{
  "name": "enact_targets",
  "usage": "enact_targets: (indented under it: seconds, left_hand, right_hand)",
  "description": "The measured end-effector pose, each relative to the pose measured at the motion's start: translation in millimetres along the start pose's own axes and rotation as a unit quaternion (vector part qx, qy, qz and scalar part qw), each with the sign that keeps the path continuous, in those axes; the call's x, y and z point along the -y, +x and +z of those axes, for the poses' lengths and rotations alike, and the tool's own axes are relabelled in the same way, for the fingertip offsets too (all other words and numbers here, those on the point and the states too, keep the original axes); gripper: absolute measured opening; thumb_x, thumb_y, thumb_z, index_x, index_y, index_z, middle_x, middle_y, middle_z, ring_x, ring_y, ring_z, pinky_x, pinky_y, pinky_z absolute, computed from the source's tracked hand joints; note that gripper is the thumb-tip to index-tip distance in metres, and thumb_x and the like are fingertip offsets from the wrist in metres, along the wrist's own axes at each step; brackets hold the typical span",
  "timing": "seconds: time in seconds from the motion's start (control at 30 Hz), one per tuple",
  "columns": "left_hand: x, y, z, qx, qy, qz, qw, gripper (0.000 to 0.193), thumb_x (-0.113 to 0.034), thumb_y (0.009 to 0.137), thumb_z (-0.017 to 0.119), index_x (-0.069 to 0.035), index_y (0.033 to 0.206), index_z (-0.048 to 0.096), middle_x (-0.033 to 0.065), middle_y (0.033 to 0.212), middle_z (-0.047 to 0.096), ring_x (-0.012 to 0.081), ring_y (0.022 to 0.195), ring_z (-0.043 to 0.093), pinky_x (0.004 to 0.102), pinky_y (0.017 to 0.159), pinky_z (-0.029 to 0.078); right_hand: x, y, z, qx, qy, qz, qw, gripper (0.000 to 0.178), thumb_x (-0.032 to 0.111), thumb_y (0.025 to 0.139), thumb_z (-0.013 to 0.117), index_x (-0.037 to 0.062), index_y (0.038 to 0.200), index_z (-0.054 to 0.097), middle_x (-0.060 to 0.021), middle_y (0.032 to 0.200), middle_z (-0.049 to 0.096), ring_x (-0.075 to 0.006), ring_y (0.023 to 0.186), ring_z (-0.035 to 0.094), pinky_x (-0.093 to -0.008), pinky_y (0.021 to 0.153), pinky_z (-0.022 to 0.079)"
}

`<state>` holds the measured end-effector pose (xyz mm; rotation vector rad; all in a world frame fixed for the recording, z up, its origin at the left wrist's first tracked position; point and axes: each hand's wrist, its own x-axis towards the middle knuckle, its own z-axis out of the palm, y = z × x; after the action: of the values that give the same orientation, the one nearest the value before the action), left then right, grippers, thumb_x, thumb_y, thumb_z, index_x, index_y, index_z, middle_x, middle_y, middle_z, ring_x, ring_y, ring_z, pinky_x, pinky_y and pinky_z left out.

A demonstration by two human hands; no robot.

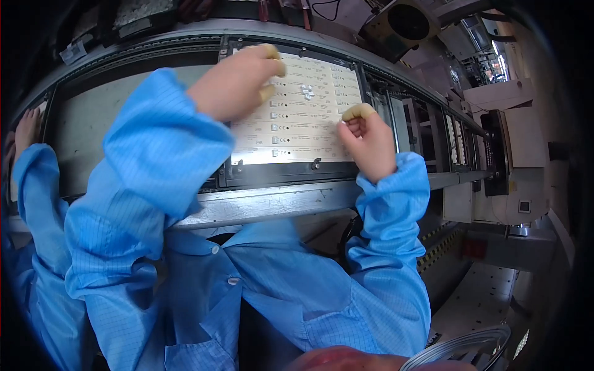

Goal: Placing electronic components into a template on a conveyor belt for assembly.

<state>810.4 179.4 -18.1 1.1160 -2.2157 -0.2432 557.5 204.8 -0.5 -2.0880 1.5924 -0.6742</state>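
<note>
a cream-white panel, divided into printed strips, was held flat in a black frame on a long conveyor. a loose cluster of small white pieces was scattered on the panel, right of its middle and nearer its far edge than its near edge. small whitish blocks were ranged in a column in the left half of the panel, and more were set near its right edge. the left hand was held above the panel's far left corner, which was partly hidden beneath it; its fingers were curled and blurred, and whether they were apart or clamped on anything could not be told. the right hand was held at the panel's right edge, with the tips of thumb and forefinger brought close together by a pale speck; whether a piece was clamped there could not be told. yellow finger covers were worn on both hands, and blue sleeves on both arms. the frame's near edge was fitted with a dark knob. farther left along the conveyor, a co-worker's hand was placed. beyond the conveyor's far edge, black trays and red-handled tools were kept.
</note>
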Motion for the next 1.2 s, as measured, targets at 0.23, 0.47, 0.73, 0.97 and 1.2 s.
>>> enact_targets:
  seconds: [0.23, 0.47, 0.73, 0.97, 1.2]
  left_hand:
    - [-17, 55, 35, 0.171, 0.030, 0.044, 0.984, 0.028, -0.002, 0.079, 0.058, -0.002, 0.107, 0.058, 0.0146, 0.109, 0.053, 0.0306, 0.099, 0.054, 0.0356, 0.085, 0.045]
    - [-21, 67, 42, 0.257, 0.031, 0.017, 0.966, 0.016, -0.001, 0.079, 0.057, 0.000, 0.094, 0.063, 0.0153, 0.096, 0.058, 0.0309, 0.093, 0.056, 0.0346, 0.082, 0.046]
    - [-26, 63, 37, 0.251, 0.072, 0.003, 0.965, 0.015, -0.003, 0.080, 0.057, 0.001, 0.093, 0.062, 0.0152, 0.096, 0.058, 0.0299, 0.091, 0.057, 0.0333, 0.082, 0.046]
    - [-2, 43, -5, 0.078, 0.020, 0.008, 0.997, 0.015, -0.003, 0.080, 0.058, 0.002, 0.094, 0.060, 0.0128, 0.093, 0.059, 0.0266, 0.083, 0.059, 0.0308, 0.075, 0.048]
    - [65, -27, -91, -0.101, -0.003, -0.161, 0.982, 0.020, -0.008, 0.082, 0.062, -0.004, 0.102, 0.062, 0.0066, 0.094, 0.064, 0.0158, 0.086, 0.060, 0.0251, 0.079, 0.047]
  right_hand:
    - [-23, -44, -31, -0.048, 0.071, 0.027, 0.996, 0.016, 0.001, 0.081, 0.059, -0.0009, 0.097, 0.060, -0.0001, 0.078, 0.059, -0.0050, 0.068, 0.053, -0.0184, 0.062, 0.045]
    - [-41, -54, -32, -0.012, 0.017, -0.011, 1.000, 0.021, 0.001, 0.079, 0.061, 0.0001, 0.100, 0.060, -0.0045, 0.077, 0.061, -0.0085, 0.068, 0.056, -0.0205, 0.062, 0.047]
    - [-42, -40, -16, 0.033, -0.102, -0.125, 0.986, 0.012, 0.005, 0.079, 0.062, 0.0006, 0.090, 0.060, -0.0127, 0.083, 0.060, -0.0255, 0.073, 0.062, -0.0300, 0.065, 0.049]
    - [-40, -40, -12, 0.023, -0.131, -0.140, 0.981, 0.011, 0.004, 0.079, 0.061, 0.0010, 0.089, 0.060, -0.0123, 0.086, 0.059, -0.0300, 0.077, 0.059, -0.0332, 0.069, 0.049]
    - [-45, -37, -5, 0.037, -0.217, -0.195, 0.956, 0.013, 0.005, 0.076, 0.061, 0.0007, 0.088, 0.061, -0.0115, 0.084, 0.058, -0.0298, 0.079, 0.058, -0.0358, 0.071, 0.048]
